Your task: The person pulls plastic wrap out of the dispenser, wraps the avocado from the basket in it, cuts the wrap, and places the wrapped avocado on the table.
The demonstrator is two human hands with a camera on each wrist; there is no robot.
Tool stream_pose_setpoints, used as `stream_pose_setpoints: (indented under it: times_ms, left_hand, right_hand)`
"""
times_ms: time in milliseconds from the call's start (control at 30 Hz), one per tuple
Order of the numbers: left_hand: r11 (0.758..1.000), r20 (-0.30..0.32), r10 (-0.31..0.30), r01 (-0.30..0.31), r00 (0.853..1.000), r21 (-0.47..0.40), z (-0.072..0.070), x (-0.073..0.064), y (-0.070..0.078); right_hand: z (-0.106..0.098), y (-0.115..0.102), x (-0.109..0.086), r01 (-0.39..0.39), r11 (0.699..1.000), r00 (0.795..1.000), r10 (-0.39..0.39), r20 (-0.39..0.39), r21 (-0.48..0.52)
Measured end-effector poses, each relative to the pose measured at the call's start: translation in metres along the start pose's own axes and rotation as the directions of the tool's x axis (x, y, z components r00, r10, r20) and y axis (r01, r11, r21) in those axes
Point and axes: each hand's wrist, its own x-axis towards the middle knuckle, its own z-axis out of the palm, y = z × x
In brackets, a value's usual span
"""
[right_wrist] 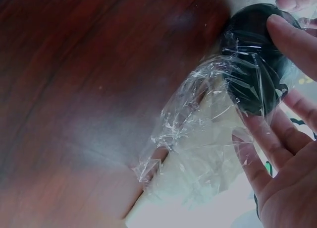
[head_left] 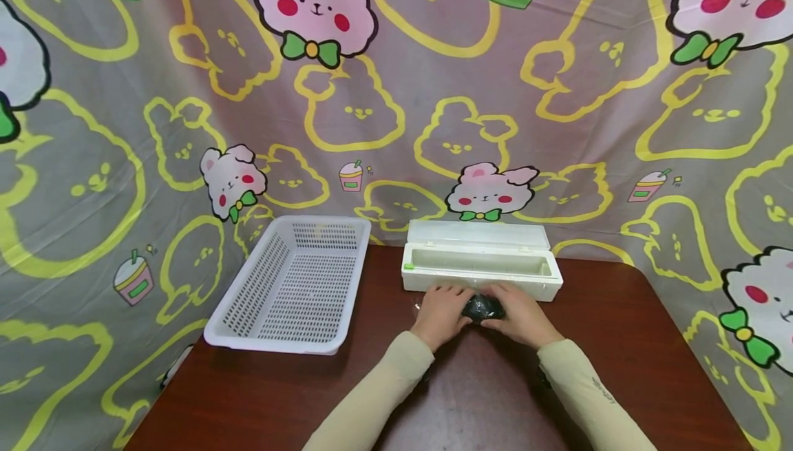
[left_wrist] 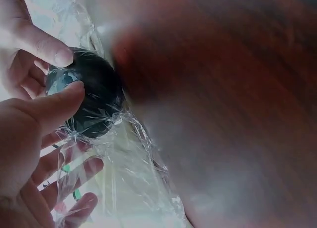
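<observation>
Between both hands is a smooth, dark, rounded object with clear plastic film over it; its exact kind cannot be told. My left hand holds its left side, the thumb pressing the near face in the left wrist view. From the other side my right hand grips it, its thumb also on the dark surface. Loose, crinkled cling film trails from the object past the fingers in the right wrist view. Just behind the hands stands a long white cling film box with its lid raised.
A white perforated plastic basket stands on the left of the brown wooden table. A small green piece sits at the box's left front edge. Patterned cloth hangs behind and beside the table.
</observation>
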Motion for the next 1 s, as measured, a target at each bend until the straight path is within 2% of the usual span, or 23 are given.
stream_pose_setpoints:
  times_ms: [167,1000]
  left_hand:
    - [1.000,-0.005,0.000,0.000,1.000,0.001,0.0008,0.0001,-0.0001]
    - [0.994,0.018,0.007,-0.005,1.000,-0.112,0.0072,-0.0040,-0.0078]
  right_hand:
    - [0.0036,0.0014,0.0003,-0.018,1.000,1.000,0.018,-0.004,-0.009]
    - [0.0054,0.0000,0.0002,-0.019,1.000,1.000,0.019,-0.021,0.001]
